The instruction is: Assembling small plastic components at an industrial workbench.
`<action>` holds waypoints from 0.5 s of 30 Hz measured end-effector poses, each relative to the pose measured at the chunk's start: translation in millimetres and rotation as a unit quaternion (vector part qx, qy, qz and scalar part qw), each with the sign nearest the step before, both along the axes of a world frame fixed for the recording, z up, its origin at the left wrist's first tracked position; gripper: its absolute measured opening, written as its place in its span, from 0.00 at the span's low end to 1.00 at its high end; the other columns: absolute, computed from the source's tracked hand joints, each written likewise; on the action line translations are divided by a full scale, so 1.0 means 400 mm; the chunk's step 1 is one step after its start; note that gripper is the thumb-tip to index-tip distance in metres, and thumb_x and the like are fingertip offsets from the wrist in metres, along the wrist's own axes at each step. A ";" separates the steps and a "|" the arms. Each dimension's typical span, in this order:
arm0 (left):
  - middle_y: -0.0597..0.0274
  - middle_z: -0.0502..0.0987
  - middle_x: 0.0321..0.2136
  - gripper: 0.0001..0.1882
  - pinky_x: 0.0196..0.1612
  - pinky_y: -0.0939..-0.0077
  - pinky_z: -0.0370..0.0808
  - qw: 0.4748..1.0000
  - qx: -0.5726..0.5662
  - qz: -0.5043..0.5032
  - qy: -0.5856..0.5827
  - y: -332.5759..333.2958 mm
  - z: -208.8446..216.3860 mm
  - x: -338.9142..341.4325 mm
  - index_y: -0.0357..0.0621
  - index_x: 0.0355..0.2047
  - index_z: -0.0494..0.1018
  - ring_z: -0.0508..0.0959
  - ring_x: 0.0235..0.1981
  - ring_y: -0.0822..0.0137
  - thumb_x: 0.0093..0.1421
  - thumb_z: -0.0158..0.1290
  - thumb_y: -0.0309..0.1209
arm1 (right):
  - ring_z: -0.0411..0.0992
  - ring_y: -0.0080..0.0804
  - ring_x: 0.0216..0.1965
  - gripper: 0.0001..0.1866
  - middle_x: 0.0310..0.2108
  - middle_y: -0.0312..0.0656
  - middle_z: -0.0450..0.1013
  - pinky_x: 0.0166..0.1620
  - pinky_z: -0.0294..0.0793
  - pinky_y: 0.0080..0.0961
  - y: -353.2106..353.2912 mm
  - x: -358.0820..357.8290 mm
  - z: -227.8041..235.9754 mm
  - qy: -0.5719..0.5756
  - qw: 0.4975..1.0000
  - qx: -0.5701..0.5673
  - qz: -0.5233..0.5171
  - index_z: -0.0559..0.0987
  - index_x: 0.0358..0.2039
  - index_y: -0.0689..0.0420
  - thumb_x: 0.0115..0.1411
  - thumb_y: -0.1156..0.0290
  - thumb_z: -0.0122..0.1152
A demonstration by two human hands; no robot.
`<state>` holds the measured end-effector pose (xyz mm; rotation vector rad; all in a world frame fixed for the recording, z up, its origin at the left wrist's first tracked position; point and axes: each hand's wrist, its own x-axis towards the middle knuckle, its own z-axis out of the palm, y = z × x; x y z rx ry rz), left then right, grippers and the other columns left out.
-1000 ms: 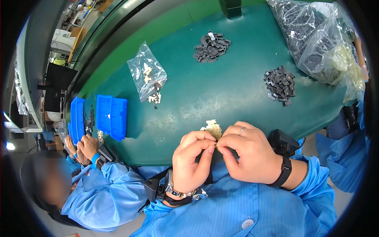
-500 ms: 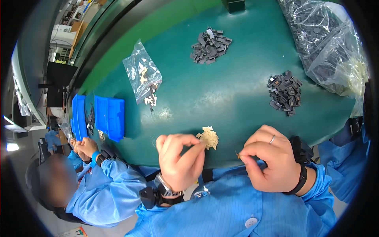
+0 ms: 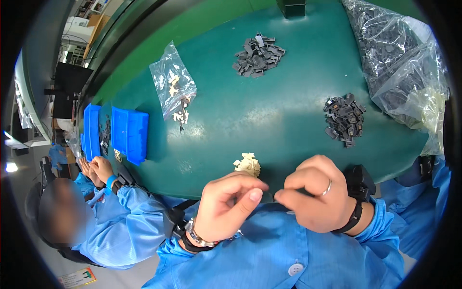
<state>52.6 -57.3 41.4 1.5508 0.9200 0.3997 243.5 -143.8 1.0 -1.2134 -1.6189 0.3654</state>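
Observation:
My left hand (image 3: pixel 228 207) is closed, thumb and forefinger curled together, just on the near side of a small pile of cream-coloured plastic pieces (image 3: pixel 248 164). Whatever may be between its fingers is too small or hidden to make out. Close by on the right, with a narrow gap between the fingertips, my right hand (image 3: pixel 317 192) is closed in a pinch. A tiny pale edge shows under its fingers, but its kind cannot be told. Both hands are held above the near edge of the green table (image 3: pixel 231 130).
Dark grey plastic parts lie in a far heap (image 3: pixel 259 55) and a right-hand heap (image 3: pixel 344 119). A large clear bag of dark parts (image 3: pixel 399 62) fills the far right. A small clear bag (image 3: pixel 173 82) and a blue bin (image 3: pixel 130 135) are left, near a co-worker's hands (image 3: pixel 98 169).
My left hand has come away from the cream pile, toward me and right. My right hand has moved left, bringing the fingertips close together. The view has shifted slightly.

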 end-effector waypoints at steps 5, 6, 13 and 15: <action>0.68 0.75 0.28 0.08 0.32 0.85 0.67 0.955 -0.263 -0.079 -0.112 0.022 -0.007 -0.011 0.32 0.35 0.76 0.69 0.29 0.80 0.67 0.49 0.24 | 0.71 0.30 0.30 0.09 0.32 0.32 0.71 0.28 0.65 0.28 -0.003 -0.008 0.010 -0.057 0.997 0.060 0.005 0.81 0.29 0.52 0.43 0.74 0.67; 0.69 0.75 0.28 0.07 0.32 0.85 0.67 0.946 -0.288 -0.084 -0.122 0.024 -0.010 -0.014 0.32 0.35 0.76 0.69 0.29 0.81 0.67 0.50 0.24 | 0.71 0.30 0.30 0.09 0.31 0.32 0.71 0.28 0.65 0.28 -0.003 -0.009 0.009 -0.058 0.997 0.058 0.000 0.81 0.28 0.52 0.43 0.75 0.68; 0.71 0.73 0.25 0.03 0.25 0.85 0.63 0.981 -0.163 -0.063 -0.083 0.013 -0.019 -0.006 0.34 0.33 0.76 0.66 0.24 0.83 0.63 0.53 0.20 | 0.71 0.32 0.26 0.08 0.27 0.37 0.74 0.30 0.68 0.26 -0.022 -0.023 -0.002 0.062 0.996 -0.025 -0.053 0.80 0.29 0.60 0.46 0.80 0.69; 0.68 0.71 0.21 0.02 0.22 0.82 0.61 0.995 0.031 -0.084 -0.050 0.012 -0.030 -0.002 0.34 0.31 0.77 0.65 0.19 0.81 0.60 0.55 0.19 | 0.72 0.32 0.26 0.08 0.27 0.39 0.75 0.30 0.68 0.26 -0.027 -0.028 0.002 0.129 0.987 -0.079 -0.047 0.80 0.30 0.61 0.47 0.80 0.69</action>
